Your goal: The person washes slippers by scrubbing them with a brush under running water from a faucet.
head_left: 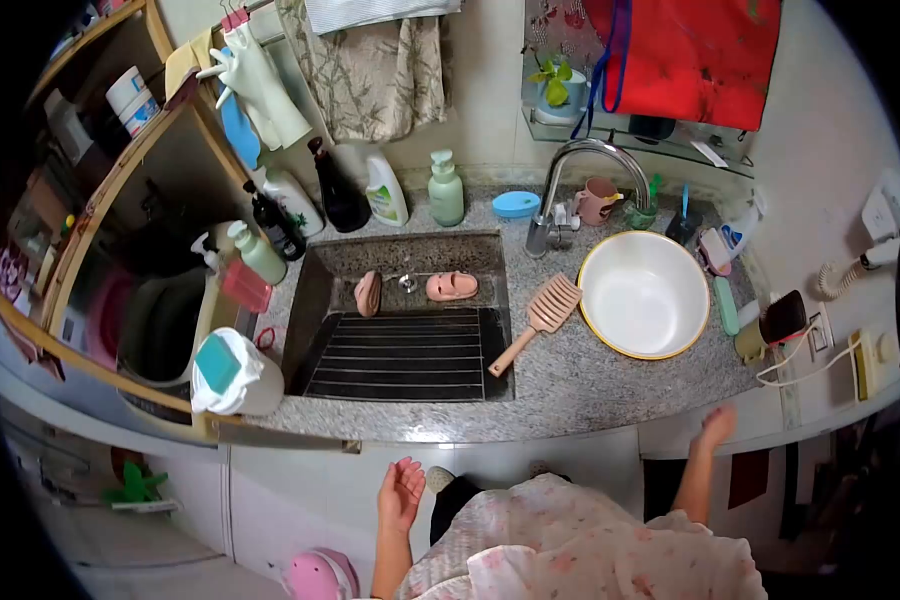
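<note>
My left hand [402, 494] hangs below the counter's front edge, palm up with its fingers stretched out and nothing in it. On the far side of my body, my right hand [714, 428] is near the counter's front right edge, empty, its fingers loosely extended and slightly blurred. Two pink clog-style shoes lie in the stone sink [400, 258]: one shoe [368, 293] tipped on its side, the other shoe [452, 287] flat beside the drain. A paddle hairbrush [538, 322] rests between the sink and a white basin [644, 296] with a yellow rim. Neither hand touches these things.
A chrome faucet [555, 215] rises behind the basin. Several bottles line the back, including a green pump bottle [446, 190]. A white bucket [260, 385] with a teal sponge [217, 364] stands at the left corner. Rubber gloves [260, 90] hang above; a pink stool-like object [320, 574] is below.
</note>
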A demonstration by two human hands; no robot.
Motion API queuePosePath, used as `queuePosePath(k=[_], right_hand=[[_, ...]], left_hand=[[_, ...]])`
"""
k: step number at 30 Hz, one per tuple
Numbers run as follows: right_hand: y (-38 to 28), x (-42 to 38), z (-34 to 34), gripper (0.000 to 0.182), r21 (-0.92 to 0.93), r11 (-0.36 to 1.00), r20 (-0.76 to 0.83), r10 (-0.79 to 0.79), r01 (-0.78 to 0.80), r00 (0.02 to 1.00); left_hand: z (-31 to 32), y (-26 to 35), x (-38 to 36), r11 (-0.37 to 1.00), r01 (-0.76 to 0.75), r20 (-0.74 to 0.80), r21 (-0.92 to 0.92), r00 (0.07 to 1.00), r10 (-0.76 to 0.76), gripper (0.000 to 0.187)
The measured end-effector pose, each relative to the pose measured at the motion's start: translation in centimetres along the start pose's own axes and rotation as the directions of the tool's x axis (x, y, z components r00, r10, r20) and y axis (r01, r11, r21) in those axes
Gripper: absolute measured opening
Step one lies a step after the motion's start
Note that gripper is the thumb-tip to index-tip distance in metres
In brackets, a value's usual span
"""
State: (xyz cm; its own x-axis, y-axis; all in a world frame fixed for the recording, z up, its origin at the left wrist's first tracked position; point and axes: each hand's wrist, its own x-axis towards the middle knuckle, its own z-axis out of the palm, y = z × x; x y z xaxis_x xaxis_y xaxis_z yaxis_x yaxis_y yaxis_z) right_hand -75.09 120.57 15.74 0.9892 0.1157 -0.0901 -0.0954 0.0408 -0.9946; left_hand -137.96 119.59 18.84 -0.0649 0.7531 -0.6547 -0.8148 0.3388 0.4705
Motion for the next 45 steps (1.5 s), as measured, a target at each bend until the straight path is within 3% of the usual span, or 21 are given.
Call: queuePosePath(k=[1, 4, 6, 7, 8, 10, 12, 17, 19, 21, 26, 27, 29, 34, 35, 37, 38, 40, 42, 44, 45], right_hand=[[-6.5, -8.0, 5.3, 0.02, 0.134, 0.99, 0.134, -0.063, 0.045, 0.989], [-13.1, -11.8, 17.1, 0.024, 0.007, 0.937, 0.592, -0.285, 0.349, 0.754], [-17.6, -15.3, 26.5, 0.046, 0.119, 0.586, 0.657, -0.652, 0.801, 0.379], [-18.3, -14.6, 29.6, 0.054, 0.065, 0.486, 0.646, -0.686, 0.872, 0.334], [-20.7, -14.7, 33.5, 0.052, 0.084, 0.529, 0.686, -0.645, 0.844, 0.336], [-18.5, -15.1, 32.7, 0.05, 0.051, 0.544, 0.741, -0.583, 0.838, 0.333], [-21.0, -19.4, 31.5, 0.041, -0.295, 0.526, 0.736, -0.408, 0.798, 0.54], [-20.2, -27.2, 30.6, 0.036, 0.028, 0.564, 0.796, -0.512, 0.825, 0.323], [-21.0, -33.1, 31.9, 0.034, 0.091, 0.471, 0.785, -0.577, 0.877, 0.228], [-22.9, -35.4, 33.4, 0.032, 0.159, 0.484, 0.847, -0.515, 0.86, 0.133], [-16.9, -33.4, 32.2, 0.021, -0.017, 0.41, 0.963, -0.24, 0.912, 0.126], [-11.4, -31.8, 29.9, 0.024, 0.038, 0.175, 0.991, -0.131, 0.984, -0.015], [-6.7, -31.2, 26.9, 0.023, -0.051, 0.209, 0.994, 0.104, 0.976, 0.029], [-1.1, -30.8, 21.4, 0.013, -0.227, 0.241, 0.972, 0.114, 0.943, 0.205], [-4.8, -30.5, 21.1, 0.013, -0.279, 0.256, 0.96, 0.076, 0.926, 0.269], [-0.9, -29.2, 19.0, 0.011, -0.263, 0.384, 0.943, -0.092, 0.885, 0.32], [-5.7, -28.9, 18.8, 0.011, -0.296, 0.395, 0.921, -0.124, 0.869, 0.37], [-4.7, -26.8, 16.2, 0.011, -0.26, 0.535, 0.837, -0.289, 0.804, 0.464], [-7.7, -23.6, 14.6, 0.013, -0.271, 0.516, 0.679, -0.497, 0.813, 0.541], [-9.1, -19.1, 12.4, 0.012, -0.488, 0.628, 0.395, -0.461, 0.606, 0.795], [-7.8, -16.8, 11.7, 0.013, -0.512, 0.6, 0.376, -0.487, 0.615, 0.789]], left_hand=[[0.2, 2.0, 0.5, 0.998, 0.007, 0.073, 0.057, 0.997, -0.011, 0.034], [1.0, 8.0, 1.5, 0.979, -0.02, 0.178, 0.201, 0.984, -0.017, 0.032], [-0.3, 8.8, 2.9, 0.972, 0.016, 0.188, 0.233, 0.98, -0.061, 0.031], [0.5, 10.7, 2.8, 0.974, -0.05, 0.218, 0.22, 0.976, 0.0, 0.031], [2.4, 13.5, 1.5, 0.968, -0.144, 0.249, 0.205, 0.964, 0.09, 0.03], [-0.6, 11.6, 2.8, 0.982, -0.11, 0.225, 0.151, 0.972, 0.074, 0.03], [-2.3, 11.2, 1.4, 0.994, -0.094, 0.166, 0.058, 0.983, 0.084, 0.028], [-4.3, 11.9, 1.0, 0.999, -0.014, 0.146, 0.048, 0.989, 0.007, 0.027], [-3.1, 13.5, 1.0, 0.989, 0.038, 0.175, 0.141, 0.983, -0.062, 0.026], [-0.8, 15.0, 1.4, 0.984, -0.006, 0.21, 0.18, 0.977, -0.033, 0.026], [2.0, 14.4, 3.5, 0.978, -0.124, 0.288, 0.167, 0.955, 0.072, 0.024], [3.3, 15.1, 3.0, 0.975, -0.187, 0.289, 0.116, 0.946, 0.147, 0.025], [1.9, 12.6, 3.9, 0.979, -0.17, 0.25, 0.11, 0.958, 0.138, 0.025], [1.3, 9.4, 3.8, 0.986, -0.04, 0.218, 0.161, 0.976, 0.004, 0.025], [5.3, 12.1, 2.5, 0.98, -0.048, 0.243, 0.194, 0.97, 0.0, 0.025], [3.7, 9.5, 4.6, 0.981, -0.02, 0.234, 0.191, 0.972, -0.026, 0.025], [7.0, 12.2, 3.3, 0.974, -0.031, 0.274, 0.224, 0.961, -0.032, 0.025], [5.6, 9.9, 4.7, 0.975, -0.034, 0.265, 0.221, 0.964, -0.026, 0.025], [7.8, 10.6, 3.9, 0.966, -0.039, 0.293, 0.254, 0.955, -0.039, 0.024], [8.9, 11.4, 4.1, 0.949, -0.051, 0.309, 0.311, 0.95, -0.051, 0.025], [9.0, 10.2, 4.9, 0.951, -0.044, 0.306, 0.305, 0.95, -0.055, 0.025]])
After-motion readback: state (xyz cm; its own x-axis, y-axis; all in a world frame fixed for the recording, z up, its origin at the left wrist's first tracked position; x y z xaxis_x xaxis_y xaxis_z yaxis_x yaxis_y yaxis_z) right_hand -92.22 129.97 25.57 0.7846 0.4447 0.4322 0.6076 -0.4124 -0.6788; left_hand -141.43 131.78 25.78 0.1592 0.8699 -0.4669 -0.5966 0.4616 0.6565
